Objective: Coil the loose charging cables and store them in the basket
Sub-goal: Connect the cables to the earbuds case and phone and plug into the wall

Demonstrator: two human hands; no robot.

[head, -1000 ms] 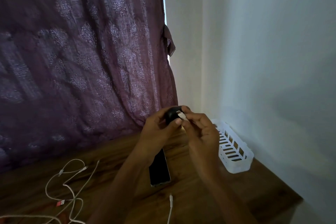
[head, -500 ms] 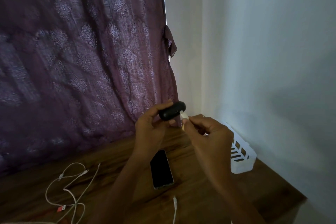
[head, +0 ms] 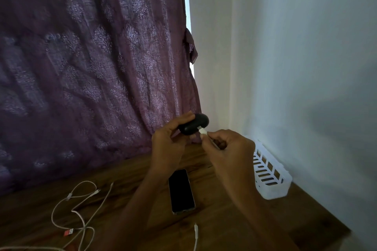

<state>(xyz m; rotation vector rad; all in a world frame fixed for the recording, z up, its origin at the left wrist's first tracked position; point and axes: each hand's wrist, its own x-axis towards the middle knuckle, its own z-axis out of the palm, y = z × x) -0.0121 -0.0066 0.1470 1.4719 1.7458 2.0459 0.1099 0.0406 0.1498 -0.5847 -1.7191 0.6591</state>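
My left hand (head: 169, 140) grips a small black oval case (head: 192, 127) above the wooden table. My right hand (head: 228, 149) pinches a white cable plug (head: 202, 130) that meets the case's lower right side. The rest of that cable is hidden by my hand. A white slotted basket (head: 267, 175) stands against the wall at the right, partly behind my right hand. Loose white cables (head: 79, 210) lie tangled on the table at the lower left, one with a red plug (head: 68, 232). Another white cable end (head: 196, 230) lies near the bottom centre.
A dark phone (head: 181, 190) lies face up on the wooden table (head: 132, 173) below my hands. A purple patterned curtain (head: 91, 67) hangs behind the table. White walls close the corner at the right, and the table's right edge runs beside the wall.
Both hands rose slightly and the black case turned so its long side shows. My right hand drew the white plug a little out to the right of the case.
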